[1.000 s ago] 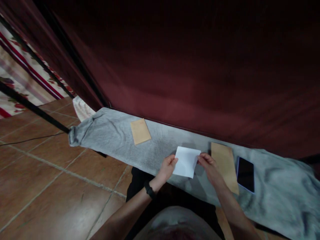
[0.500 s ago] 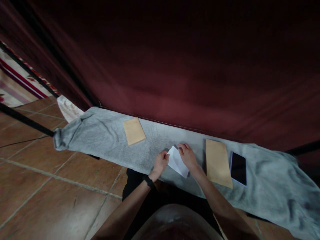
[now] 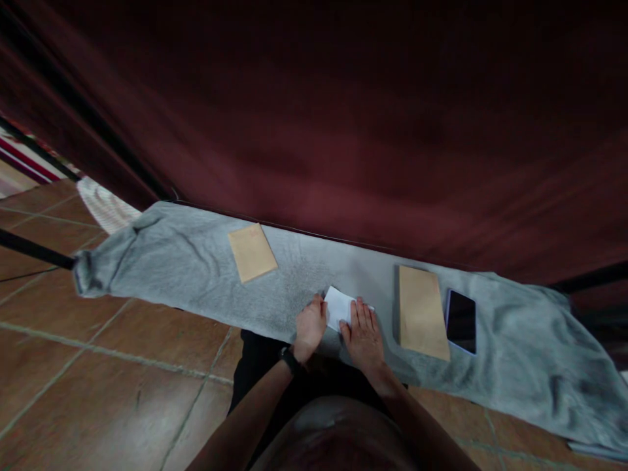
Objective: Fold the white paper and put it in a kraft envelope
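A small white paper (image 3: 338, 306) lies on the grey cloth in front of me, and it looks folded. At its left edge my left hand (image 3: 311, 325) is closed, with thumb and fingers gripping the paper's side. My right hand (image 3: 364, 332) rests flat over the paper's right part, fingers stretched out and pressing on it, so that part is hidden. To the right of this hand lies a large tan envelope (image 3: 422, 311). Farther left on the cloth is a smaller tan envelope (image 3: 252, 252).
A phone (image 3: 461, 320) with a dark screen lies right of the large envelope. The grey cloth (image 3: 196, 268) covers a narrow bench-like surface, wrinkled at both ends. A dark red curtain (image 3: 333, 157) hangs behind it. Black bars (image 3: 34, 248) and a tiled floor (image 3: 122, 379) show at left.
My right hand has come down from the paper's upper edge and now lies flat on it. The paper looks smaller, its right part folded over. My left hand keeps its grip; the view has shifted slightly.
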Motion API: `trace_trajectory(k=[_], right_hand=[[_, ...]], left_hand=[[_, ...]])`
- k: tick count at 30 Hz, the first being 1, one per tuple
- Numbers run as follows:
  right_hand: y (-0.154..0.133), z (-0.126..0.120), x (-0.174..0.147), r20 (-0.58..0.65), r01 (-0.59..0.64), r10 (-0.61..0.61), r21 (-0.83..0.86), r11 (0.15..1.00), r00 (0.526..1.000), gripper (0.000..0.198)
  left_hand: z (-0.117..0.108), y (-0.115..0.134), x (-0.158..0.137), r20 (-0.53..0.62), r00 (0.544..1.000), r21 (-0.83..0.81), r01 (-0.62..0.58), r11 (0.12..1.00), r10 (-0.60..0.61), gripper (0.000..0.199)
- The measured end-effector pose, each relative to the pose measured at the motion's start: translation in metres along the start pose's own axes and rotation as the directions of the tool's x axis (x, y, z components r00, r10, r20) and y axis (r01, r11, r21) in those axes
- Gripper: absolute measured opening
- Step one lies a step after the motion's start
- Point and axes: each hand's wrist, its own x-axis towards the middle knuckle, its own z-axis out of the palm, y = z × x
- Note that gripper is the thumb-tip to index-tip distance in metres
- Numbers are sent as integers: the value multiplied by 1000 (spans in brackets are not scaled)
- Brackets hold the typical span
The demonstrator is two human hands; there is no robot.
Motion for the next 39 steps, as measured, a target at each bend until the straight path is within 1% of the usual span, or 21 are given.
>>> trace_trajectory(k=[2,4,6,8,9,10,11,13,16,20,25,29,31,33,35,37,39], right_hand=[[5,-1,-5,-20,-9,8,-14,1000,1000,64],[8,-1,-8,-42,-9,8,-12,1000,999,65],[8,-1,-9,-51,-5,4,-3,1000,999,65],[8,-1,-9,-43,-1,1,2,1000,999,64],[8,-1,-9,-33,2,-2,0,1000,999,63],[8,-1,-9,-24,4,-4,-3,1000,1000,62],[8,-2,-9,-16,7,-7,-5,1000,1000,62],[10,-3,-10,-5,9,-9,-4,1000,1000,61],[16,-6,-14,-4,6,-6,-1,1000,1000,63],[23,-12,-21,-4,20,-20,-14,1000,1000,62],[30,-15,-30,-14,18,-18,-35,999,1000,61],[27,-18,-28,-45,-8,6,-43,999,999,60],[21,-20,-23,-51,-10,9,-28,1000,999,59],[14,-22,-17,-30,18,-18,-3,1000,999,57],[8,-22,-13,6,63,-63,15,998,998,55],[4,-20,-13,35,97,-97,18,995,995,53],[4,-17,-15,51,114,-114,10,993,992,52]], left_hand=[[-2,0,-1,-63,996,106,-61,992,67,30],[-1,2,-3,-123,974,171,-168,971,190,32],[5,5,-3,-139,920,203,-336,920,367,37],[15,9,-3,-115,841,225,-497,838,529,43],[20,10,-2,-103,808,237,-546,804,580,47],[25,11,-1,-94,793,247,-567,786,602,52],[30,11,0,-91,790,258,-569,780,606,56],[36,8,3,-97,798,276,-552,787,595,61],[35,-1,8,-109,805,281,-537,795,583,63],[27,-14,10,-117,822,293,-507,811,557,62],[20,-29,6,-121,838,312,-476,822,532,58],[14,-42,5,-115,846,289,-473,832,521,55],[6,-51,11,-133,853,263,-460,848,504,55],[-8,-65,21,-207,878,240,-382,892,432,55],[-27,-85,35,-320,899,225,-236,945,300,54],[-49,-109,50,-404,898,223,-90,971,176,55],[-70,-133,61,-418,902,252,-4,968,113,54]])
